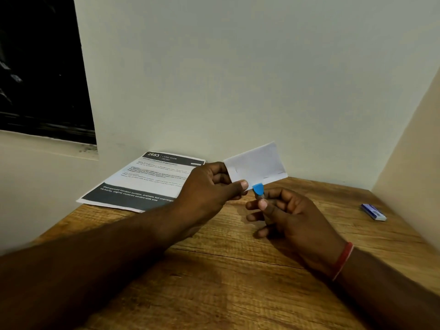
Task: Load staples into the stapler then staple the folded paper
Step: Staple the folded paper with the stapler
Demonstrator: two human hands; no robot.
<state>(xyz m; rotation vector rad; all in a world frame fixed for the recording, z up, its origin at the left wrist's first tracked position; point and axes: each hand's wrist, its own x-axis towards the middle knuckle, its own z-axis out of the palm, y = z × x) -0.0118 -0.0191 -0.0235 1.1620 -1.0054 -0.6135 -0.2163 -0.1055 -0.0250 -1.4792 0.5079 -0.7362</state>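
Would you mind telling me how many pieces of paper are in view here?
2: the folded paper held up in the left hand, and a printed sheet lying flat on the wooden table by the wall.

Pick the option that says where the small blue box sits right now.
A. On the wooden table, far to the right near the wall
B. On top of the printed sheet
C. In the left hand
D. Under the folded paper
A: the small blue box lies alone on the wooden table at the far right near the wall, apart from the left hand, the printed sheet and the folded paper.
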